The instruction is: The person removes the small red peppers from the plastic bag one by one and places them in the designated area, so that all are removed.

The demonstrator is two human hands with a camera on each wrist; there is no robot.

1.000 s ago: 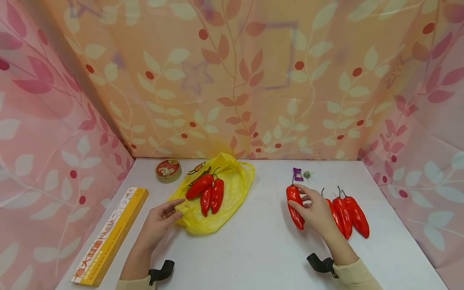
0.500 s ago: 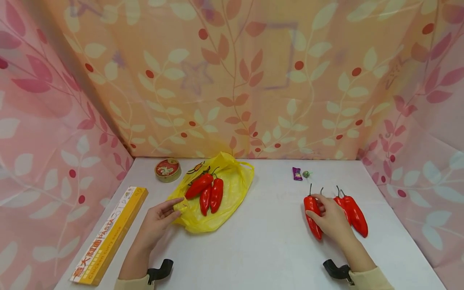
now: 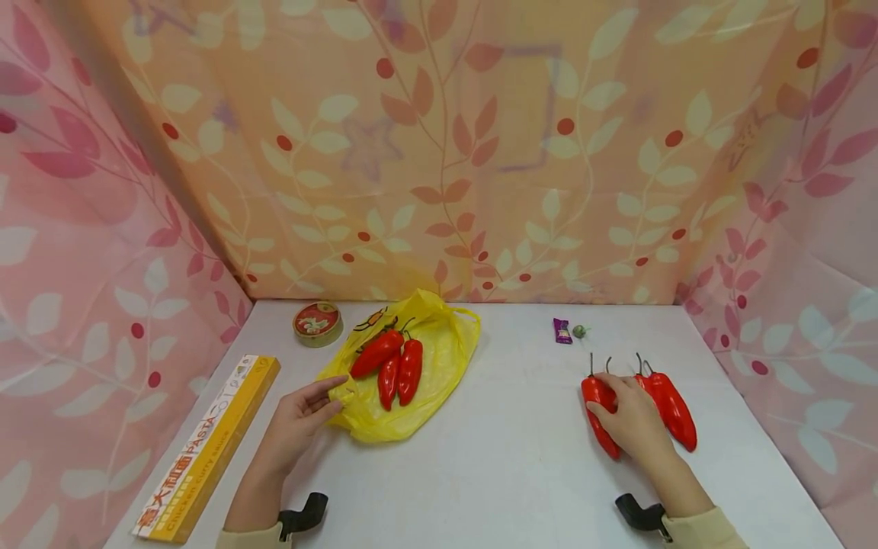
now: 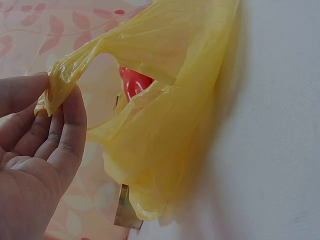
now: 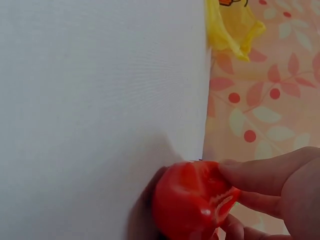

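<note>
My left hand (image 3: pixel 295 427) pinches the near left edge of a thin yellow plastic bag (image 3: pixel 442 366). In the left wrist view, the bag's gathered edge (image 4: pixel 62 80) lies between thumb and fingers, lifted off the table. Three red chili peppers (image 3: pixel 410 371) lie on the open bag. At the right, my right hand (image 3: pixel 638 419) grips another red chili pepper (image 3: pixel 598 393) by its sides, stem pointing away. Several more red peppers (image 3: pixel 675 412) lie right beside it, partly hidden by the hand. The right wrist view shows the gripped pepper (image 5: pixel 185 200) low over the white table; contact is unclear.
On the left of the white table (image 3: pixel 480 473) lies a long yellow pasta box (image 3: pixel 209 450). A round tin (image 3: pixel 318 323) stands behind it. A purple wrapped candy (image 3: pixel 562 331) and a small green round item (image 3: pixel 579 332) lie at the back right. Patterned cloth (image 3: pixel 439 152) walls three sides.
My right hand has carried the red pepper to the right and a little toward me, up to the other peppers. My left hand keeps its pinch on the bag.
</note>
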